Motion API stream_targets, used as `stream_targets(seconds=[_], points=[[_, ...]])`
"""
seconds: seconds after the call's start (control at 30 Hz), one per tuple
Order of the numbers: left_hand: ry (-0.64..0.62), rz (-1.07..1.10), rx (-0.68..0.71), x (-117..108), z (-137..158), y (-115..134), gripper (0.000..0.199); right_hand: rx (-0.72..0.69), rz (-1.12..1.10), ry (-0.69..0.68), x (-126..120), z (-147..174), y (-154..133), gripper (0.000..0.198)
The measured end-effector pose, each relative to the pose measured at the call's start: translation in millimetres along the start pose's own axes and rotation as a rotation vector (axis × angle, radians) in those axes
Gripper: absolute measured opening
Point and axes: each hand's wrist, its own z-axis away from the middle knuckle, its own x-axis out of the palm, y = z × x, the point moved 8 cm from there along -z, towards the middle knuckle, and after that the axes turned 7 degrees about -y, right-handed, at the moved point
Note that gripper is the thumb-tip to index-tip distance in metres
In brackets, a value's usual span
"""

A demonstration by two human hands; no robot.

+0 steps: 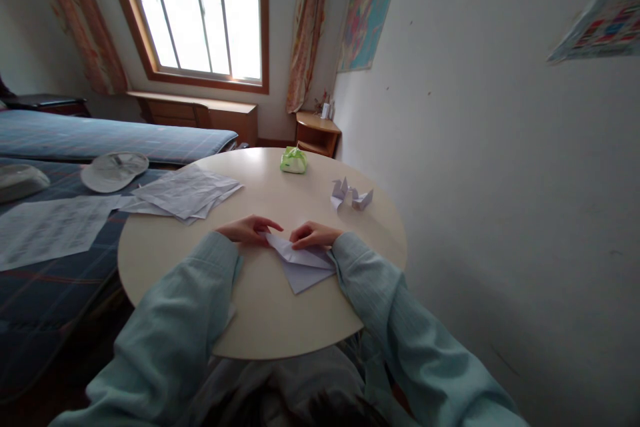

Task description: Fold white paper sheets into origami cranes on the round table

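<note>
A folded sheet of white paper (pixel 307 273) lies on the round table (pixel 270 330) in front of me, one pointed corner towards me and a folded flap along its far side. My left hand (pixel 247 229) is closed at the paper's left tip, the index finger reaching over to the right. On the upper edge, my right hand (pixel 314 235) has its fingers curled and pressed together on the flap. Its thumb is mostly hidden. Beyond my right hand stand folded paper figures (pixel 340 193), white with pointed tips.
Loose paper sheets (pixel 187 190) overlap at the table's left edge. A green tissue pack (pixel 293 160) sits at the far side. On the bed (pixel 50 293) to the left are a white cap (pixel 114 171) and a printed sheet (pixel 50 230). A wall (pixel 500 180) rises close on the right.
</note>
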Motion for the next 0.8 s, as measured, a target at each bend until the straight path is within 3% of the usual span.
stream_targets(seconds=[0.6, 0.8], points=[[0.073, 0.074, -0.012, -14, 7, -7, 0.060, -0.003, -0.006, 0.000, 1, 1, -3, 0.032], [0.066, 0.072, -0.042, -8, 5, -3, 0.065, -0.003, -0.002, -0.011, 0, -1, 1, 0.033]])
